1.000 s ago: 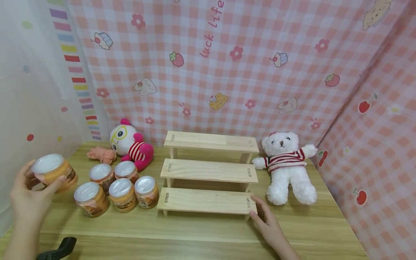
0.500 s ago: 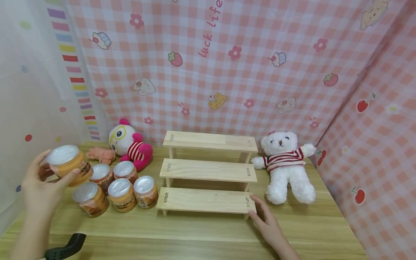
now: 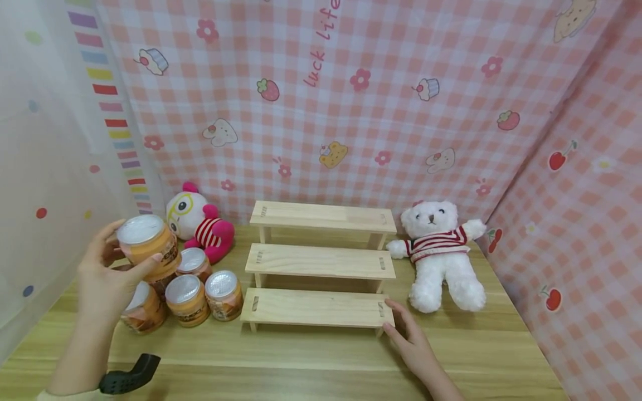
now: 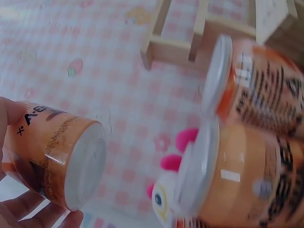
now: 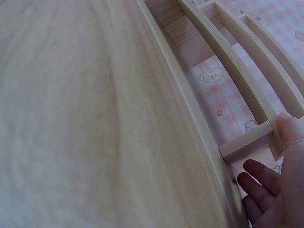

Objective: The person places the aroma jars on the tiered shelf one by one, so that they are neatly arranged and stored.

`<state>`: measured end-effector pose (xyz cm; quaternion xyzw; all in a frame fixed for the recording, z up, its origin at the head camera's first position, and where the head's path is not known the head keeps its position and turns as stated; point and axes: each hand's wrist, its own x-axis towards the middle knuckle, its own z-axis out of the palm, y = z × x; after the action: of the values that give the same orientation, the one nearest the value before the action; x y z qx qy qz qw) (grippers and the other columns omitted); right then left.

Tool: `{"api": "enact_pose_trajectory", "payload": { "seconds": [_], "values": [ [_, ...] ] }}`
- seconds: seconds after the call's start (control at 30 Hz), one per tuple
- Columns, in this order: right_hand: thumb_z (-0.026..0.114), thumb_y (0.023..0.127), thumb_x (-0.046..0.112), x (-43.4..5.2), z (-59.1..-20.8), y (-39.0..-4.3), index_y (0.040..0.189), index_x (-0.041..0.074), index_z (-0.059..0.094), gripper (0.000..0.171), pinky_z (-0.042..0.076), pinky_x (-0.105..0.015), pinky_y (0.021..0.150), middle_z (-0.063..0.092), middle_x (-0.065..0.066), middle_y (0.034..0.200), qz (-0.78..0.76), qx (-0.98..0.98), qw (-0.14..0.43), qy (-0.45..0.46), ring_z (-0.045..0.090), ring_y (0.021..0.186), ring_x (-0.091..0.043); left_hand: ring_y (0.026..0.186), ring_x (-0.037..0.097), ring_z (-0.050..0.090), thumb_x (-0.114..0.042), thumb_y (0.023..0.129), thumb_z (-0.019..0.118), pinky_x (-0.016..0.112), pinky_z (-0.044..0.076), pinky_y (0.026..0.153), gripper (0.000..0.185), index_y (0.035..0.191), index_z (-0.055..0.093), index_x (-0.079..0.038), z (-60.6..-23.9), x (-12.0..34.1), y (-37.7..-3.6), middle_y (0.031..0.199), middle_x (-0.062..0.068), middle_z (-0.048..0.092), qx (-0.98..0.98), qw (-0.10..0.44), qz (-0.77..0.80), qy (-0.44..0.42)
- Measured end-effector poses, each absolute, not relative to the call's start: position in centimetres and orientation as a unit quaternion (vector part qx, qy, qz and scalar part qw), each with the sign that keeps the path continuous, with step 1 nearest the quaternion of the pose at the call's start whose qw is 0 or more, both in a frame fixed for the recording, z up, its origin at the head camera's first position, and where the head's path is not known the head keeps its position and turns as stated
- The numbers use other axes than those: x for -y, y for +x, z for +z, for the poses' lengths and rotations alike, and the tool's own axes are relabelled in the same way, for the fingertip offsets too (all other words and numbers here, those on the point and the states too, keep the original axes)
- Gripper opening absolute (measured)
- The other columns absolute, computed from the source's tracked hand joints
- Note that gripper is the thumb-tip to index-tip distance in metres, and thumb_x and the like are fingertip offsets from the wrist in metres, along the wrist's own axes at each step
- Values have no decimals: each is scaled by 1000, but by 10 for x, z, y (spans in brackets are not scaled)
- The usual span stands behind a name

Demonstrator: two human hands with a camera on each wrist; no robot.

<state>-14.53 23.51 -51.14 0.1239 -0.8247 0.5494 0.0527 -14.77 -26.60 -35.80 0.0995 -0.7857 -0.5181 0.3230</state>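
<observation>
A three-step wooden shelf [image 3: 318, 262] stands mid-table between a white teddy bear [image 3: 441, 253] and a pink plush doll [image 3: 200, 223]. The right hand [image 3: 408, 340] rests on the table, fingers fairly straight, touching the lowest step's right end. The left hand [image 3: 107, 278] holds an orange jar [image 3: 147, 245] aloft, fingers curled round it, above four jars [image 3: 193, 289] standing left of the shelf.

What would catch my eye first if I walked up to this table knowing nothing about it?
Probably the left hand holding an orange jar with a silver lid above a cluster of similar jars at the table's left. Next, the three-step wooden riser in the middle, with the right hand resting at its lowest step's corner. A white teddy bear in a striped sweater sits to its right.
</observation>
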Motion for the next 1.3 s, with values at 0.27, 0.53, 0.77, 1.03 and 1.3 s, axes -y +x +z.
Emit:
{"api": "enact_pose_trajectory", "payload": {
  "seconds": [0.27,0.53,0.77,1.03,1.3],
  "values": [
    [59,96,15,-235,-511,-145,139,14,46,44,31,-56,101,42,-20,143,551,823,53,126,39,128,-38,85,11,55,8,70,80,11,47,68,77,137,50,-15,-350,235,-156,103,-6,55,783,306,-540,45],
    [60,96,15,-235,-513,-145,138,15,47,44,35,-32,102,45,-17,141,549,825,56,123,41,127,-32,86,12,55,3,73,80,14,49,65,78,141,46,-15,-341,204,-169,111,5,55,791,269,-549,-22],
    [60,95,15,-235,-514,-146,138,14,47,45,33,-20,98,47,-16,140,548,825,60,123,43,126,-31,86,18,56,-3,74,81,18,49,63,74,139,47,-17,-335,178,-183,110,10,57,790,250,-555,-77],
    [60,96,15,-235,-514,-146,138,15,47,45,34,-24,99,46,-16,141,543,828,63,125,43,126,-31,89,22,55,-8,73,83,21,50,69,74,138,48,-20,-331,152,-199,111,13,58,788,223,-565,-101],
    [61,95,14,-234,-512,-146,138,14,48,45,36,-19,97,49,-16,138,551,823,59,122,45,124,-30,92,24,56,-2,73,81,29,54,73,73,137,48,-16,-329,130,-220,114,14,56,758,189,-611,-127]
  ]
}}
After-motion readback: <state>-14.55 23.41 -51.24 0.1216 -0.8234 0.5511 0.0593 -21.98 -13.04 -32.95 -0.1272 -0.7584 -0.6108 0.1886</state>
